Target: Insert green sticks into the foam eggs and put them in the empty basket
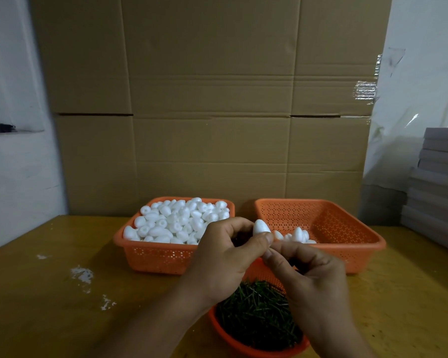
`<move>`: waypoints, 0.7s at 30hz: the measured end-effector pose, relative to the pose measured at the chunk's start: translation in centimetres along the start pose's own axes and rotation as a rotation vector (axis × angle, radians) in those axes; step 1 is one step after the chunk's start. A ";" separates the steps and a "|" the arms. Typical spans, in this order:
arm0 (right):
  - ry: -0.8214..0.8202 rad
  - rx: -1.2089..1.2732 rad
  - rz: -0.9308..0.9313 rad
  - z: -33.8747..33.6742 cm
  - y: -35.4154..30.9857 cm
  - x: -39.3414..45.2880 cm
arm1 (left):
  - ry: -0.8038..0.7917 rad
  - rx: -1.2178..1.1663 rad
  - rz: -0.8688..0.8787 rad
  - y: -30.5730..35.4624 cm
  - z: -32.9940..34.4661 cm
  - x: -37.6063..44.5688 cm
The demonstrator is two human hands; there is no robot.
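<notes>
Now two hands, left hand gripping one foam egg, right hand pinching below, three orange baskets.

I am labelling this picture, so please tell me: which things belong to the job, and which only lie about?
Job: foam egg in left hand; right hand; full egg basket; receiving basket; green sticks.

Lying about: cardboard; stacked boards; white crumbs.

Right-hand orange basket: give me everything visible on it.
The right basket is orange, looks like plastic, rectangular with flared walls and a rolled rim, its walls and floor perforated with small holes. It sits upright on the wooden table, against the cardboard backdrop and beside the full egg basket. It holds only a few white foam eggs near its front left corner. Both hands partly hide that corner.
</notes>
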State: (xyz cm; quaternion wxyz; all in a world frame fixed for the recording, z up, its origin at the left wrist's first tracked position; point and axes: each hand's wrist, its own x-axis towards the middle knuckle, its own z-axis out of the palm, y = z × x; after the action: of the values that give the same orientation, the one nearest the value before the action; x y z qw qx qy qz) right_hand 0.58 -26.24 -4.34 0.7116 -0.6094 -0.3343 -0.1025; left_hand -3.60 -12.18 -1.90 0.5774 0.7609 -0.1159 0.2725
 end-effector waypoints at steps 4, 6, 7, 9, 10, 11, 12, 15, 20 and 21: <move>-0.003 -0.008 0.014 0.0 -0.1 0.0 | -0.006 -0.013 -0.010 0.0 0.1 0.0; 0.001 -0.018 0.033 -0.1 -0.1 -0.1 | -0.015 -0.018 -0.013 0.0 0.2 0.0; 0.004 -0.024 0.040 -0.1 -0.1 -0.2 | -0.019 -0.022 -0.015 0.0 0.2 0.0; 0.007 -0.035 0.048 -0.2 -0.1 -0.2 | -0.021 -0.028 -0.019 -0.1 0.1 0.0; 0.007 -0.045 0.048 -0.2 0.0 -0.2 | -0.023 -0.028 -0.020 -0.1 0.1 0.0; 0.008 -0.054 0.049 -0.3 0.0 -0.2 | -0.026 -0.027 -0.021 -0.2 0.1 0.0; 0.005 -0.057 0.049 -0.3 0.0 -0.1 | -0.027 -0.028 -0.021 -0.2 0.1 0.0; -0.008 -0.040 0.039 -0.2 -0.1 -0.2 | -0.025 -0.030 -0.019 -0.2 0.1 -0.1; -0.011 -0.010 0.025 -0.1 -0.2 -0.1 | -0.035 -0.016 -0.018 -0.2 0.0 0.0; -0.011 -0.005 0.027 -0.1 -0.1 -0.1 | -0.036 -0.016 -0.021 -0.3 0.0 0.0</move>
State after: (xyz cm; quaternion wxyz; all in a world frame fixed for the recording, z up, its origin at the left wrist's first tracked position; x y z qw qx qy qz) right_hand 0.50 -26.39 -4.29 0.7096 -0.6161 -0.3297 -0.0904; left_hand -3.51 -12.06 -2.11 0.5838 0.7624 -0.1205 0.2518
